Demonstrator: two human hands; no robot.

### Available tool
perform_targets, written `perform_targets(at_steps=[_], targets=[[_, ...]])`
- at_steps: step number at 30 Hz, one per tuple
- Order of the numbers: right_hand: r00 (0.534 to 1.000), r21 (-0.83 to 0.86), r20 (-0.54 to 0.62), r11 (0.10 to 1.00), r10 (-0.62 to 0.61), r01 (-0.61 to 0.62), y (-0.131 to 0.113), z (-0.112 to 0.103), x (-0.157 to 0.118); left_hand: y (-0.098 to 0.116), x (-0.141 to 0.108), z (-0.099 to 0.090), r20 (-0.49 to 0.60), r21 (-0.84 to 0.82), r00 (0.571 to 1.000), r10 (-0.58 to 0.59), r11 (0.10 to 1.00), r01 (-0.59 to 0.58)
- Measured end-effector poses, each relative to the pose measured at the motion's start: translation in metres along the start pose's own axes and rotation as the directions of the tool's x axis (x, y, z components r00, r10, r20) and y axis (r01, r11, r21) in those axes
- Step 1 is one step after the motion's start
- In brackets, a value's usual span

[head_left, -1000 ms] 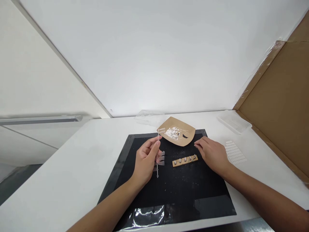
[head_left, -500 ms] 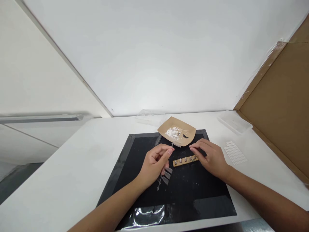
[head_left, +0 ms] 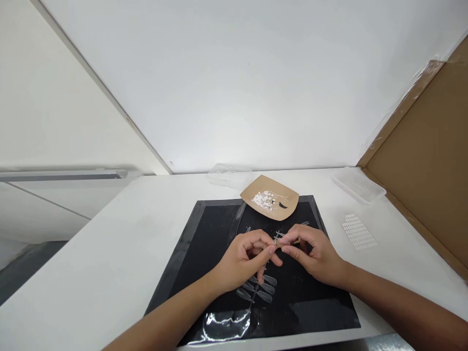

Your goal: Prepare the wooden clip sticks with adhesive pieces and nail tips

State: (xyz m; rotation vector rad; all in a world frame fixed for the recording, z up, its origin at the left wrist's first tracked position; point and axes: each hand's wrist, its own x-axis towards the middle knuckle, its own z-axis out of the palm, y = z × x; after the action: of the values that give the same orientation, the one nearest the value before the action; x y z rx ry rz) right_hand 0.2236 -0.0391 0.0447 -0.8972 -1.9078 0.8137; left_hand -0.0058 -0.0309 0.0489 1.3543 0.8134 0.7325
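Over the black mat, my left hand is closed in a pinch on a clear sprue that carries several transparent nail tips; the tips hang below its fingers. My right hand meets it fingertip to fingertip, its thumb and forefinger pinching beside the sprue's upper end. What exactly the right fingers hold is too small to tell. The tan strip with metal studs is mostly hidden behind the hands. Behind them lies a brown paper tray with white bits and a small black piece.
On the white table, a sheet of small white stickers lies right of the mat. A clear plastic lid is at the back right, clear plastic packaging at the back. Cardboard stands along the right.
My hands have come together over the studded strip; the left moved right, the right moved slightly down. The clear sprue moved right with my left hand, and more nail tips show.
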Motion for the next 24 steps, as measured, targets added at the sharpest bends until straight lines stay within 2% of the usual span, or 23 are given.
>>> perform_targets(at_steps=[4, 9, 15, 19, 24], targets=[[1.000, -0.013, -0.014, 1.000, 0.025, -0.025, 0.0003, 0.0017, -0.0022, -0.0026, -0.0009, 0.0004, -0.005, -0.025, 0.999, -0.040, 0.999, 0.040], [0.996, -0.016, -0.038, 0.997, 0.080, -0.080, -0.0007, 0.0021, -0.0039, -0.0002, -0.0026, 0.0011, -0.010, -0.033, 0.999, -0.035, 0.999, 0.034], [0.996, -0.010, -0.084, 1.000, 0.013, -0.013, 0.0016, 0.0005, -0.0023, -0.0035, -0.0020, 0.0003, 0.024, -0.039, 0.999, -0.020, 0.999, 0.021], [0.992, -0.023, -0.123, 0.999, 0.028, -0.031, 0.0019, 0.0006, -0.0028, -0.0072, -0.0015, 0.0012, 0.028, -0.091, 0.999, -0.033, 0.995, 0.035], [0.990, -0.054, -0.140, 0.998, 0.003, -0.010, 0.0046, 0.0014, -0.0054, -0.0058, -0.0029, 0.0016, 0.051, -0.056, 0.998, -0.034, 0.998, 0.037]])
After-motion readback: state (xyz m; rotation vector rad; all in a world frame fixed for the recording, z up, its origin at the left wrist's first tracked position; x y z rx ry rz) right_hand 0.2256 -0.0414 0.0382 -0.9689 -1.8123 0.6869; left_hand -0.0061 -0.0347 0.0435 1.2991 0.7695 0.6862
